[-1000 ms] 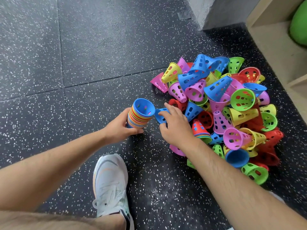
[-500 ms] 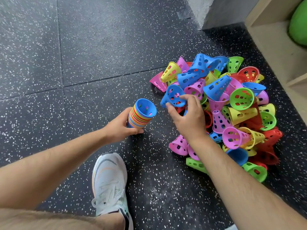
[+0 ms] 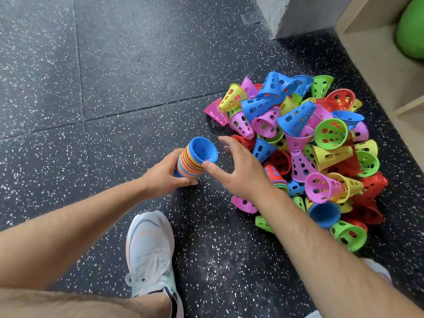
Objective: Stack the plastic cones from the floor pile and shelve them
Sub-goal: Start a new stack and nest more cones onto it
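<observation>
A stack of nested cones [image 3: 195, 158], many colours with a blue one on top, lies tilted in my left hand [image 3: 164, 175], which grips it round its lower part just above the floor. My right hand [image 3: 238, 168] hovers beside the stack's blue rim with fingers spread and loosely bent; the thumb touches or nearly touches the stack and it holds nothing. To the right lies the floor pile of loose perforated cones [image 3: 305, 143] in blue, pink, yellow, green and red. A second short nested stack [image 3: 276, 177] sits in the pile behind my right wrist.
The floor is dark speckled rubber tile. My white shoe [image 3: 149, 253] stands below the hands. A wooden shelf unit [image 3: 376, 56] with a green ball [image 3: 410, 28] is at the upper right. A grey wall corner [image 3: 305, 14] stands behind the pile.
My right hand lifted a blue cone out of the pile, carried it left onto the stack and let go. The stack's top cone is now that blue one. My left hand kept its grip.
</observation>
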